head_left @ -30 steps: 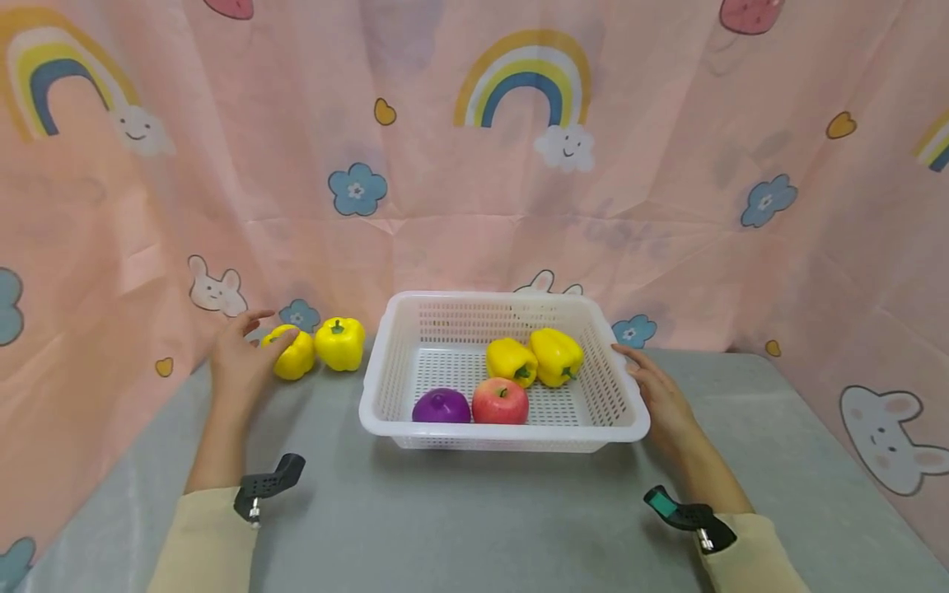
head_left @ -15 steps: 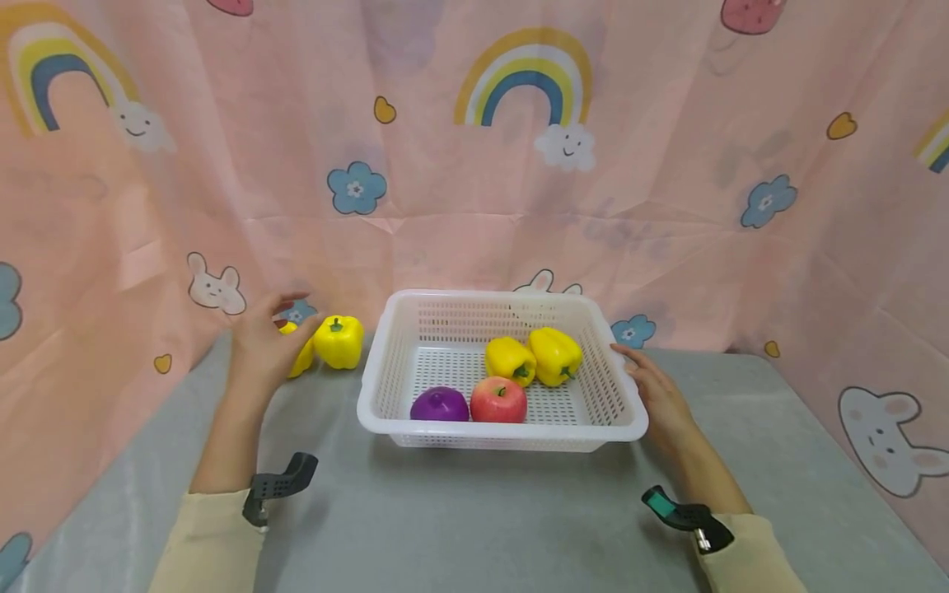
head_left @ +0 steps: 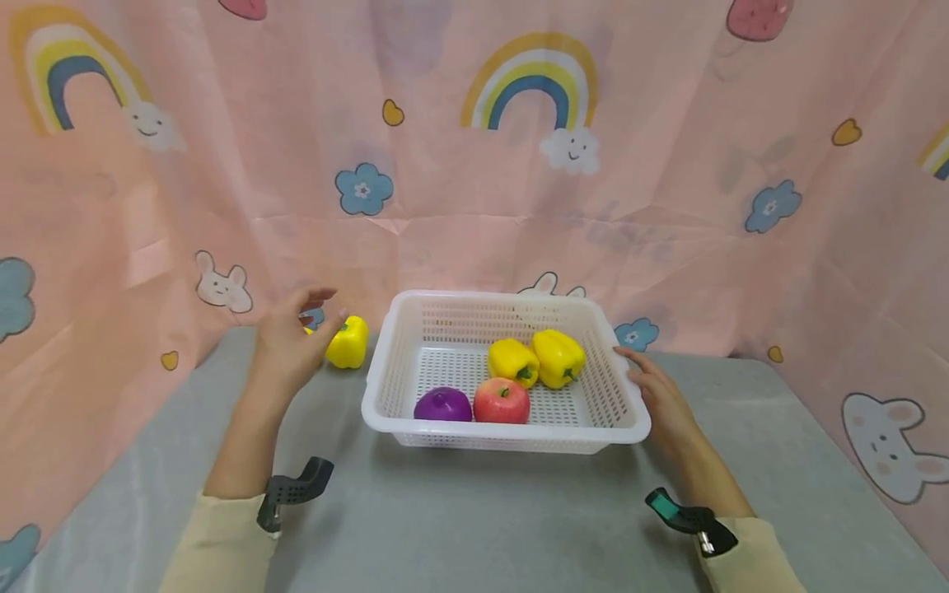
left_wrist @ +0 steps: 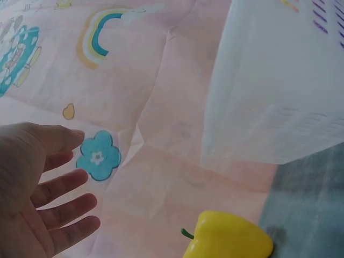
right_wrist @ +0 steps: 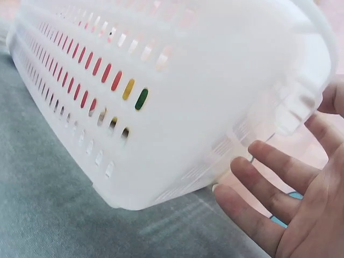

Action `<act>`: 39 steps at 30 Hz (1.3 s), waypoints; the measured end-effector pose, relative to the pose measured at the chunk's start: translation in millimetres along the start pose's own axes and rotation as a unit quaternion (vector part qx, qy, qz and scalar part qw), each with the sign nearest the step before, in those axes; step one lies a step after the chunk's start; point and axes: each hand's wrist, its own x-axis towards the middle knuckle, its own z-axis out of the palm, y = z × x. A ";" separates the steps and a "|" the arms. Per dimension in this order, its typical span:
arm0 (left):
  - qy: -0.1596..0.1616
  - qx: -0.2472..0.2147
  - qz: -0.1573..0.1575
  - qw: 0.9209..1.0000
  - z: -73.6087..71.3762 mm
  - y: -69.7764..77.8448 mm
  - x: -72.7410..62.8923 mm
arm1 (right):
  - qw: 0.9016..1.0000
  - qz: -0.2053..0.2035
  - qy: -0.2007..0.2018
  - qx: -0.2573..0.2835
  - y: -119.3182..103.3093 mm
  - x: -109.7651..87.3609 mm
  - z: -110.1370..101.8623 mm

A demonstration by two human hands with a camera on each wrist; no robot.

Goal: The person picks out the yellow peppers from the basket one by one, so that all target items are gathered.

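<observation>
My left hand (head_left: pixel 289 342) is raised with fingers apart and holds nothing; in the left wrist view its fingers reach past a printed blue flower. Just right of it stands a yellow bell pepper (head_left: pixel 350 343), also at the bottom of the left wrist view (left_wrist: pixel 228 236). A second yellow bell pepper is almost wholly hidden behind the left hand. My right hand (head_left: pixel 662 401) touches the right end of a white perforated plastic basket (head_left: pixel 511 441), its fingers extended along the rim and side wall. The basket holds two yellow bell peppers (head_left: pixel 558 358), a red apple (head_left: pixel 502 401) and a round purple vegetable (head_left: pixel 443 405).
A grey cloth-covered table (head_left: pixel 489 527) lies under everything. Pink printed curtain (head_left: pixel 445 239) hangs right behind the table and along both sides. Dark camera mounts (head_left: pixel 296 486) sit on both wrists.
My left hand has moved right, off the left yellow bell pepper's side and across in front of it, towards the second one. My right hand and the basket have stayed in place.
</observation>
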 end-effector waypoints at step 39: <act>-0.154 -0.021 0.009 0.988 51.5 58.8 4.6 | 1.000 -0.008 -0.006 0.005 2.8 3.0 -2.2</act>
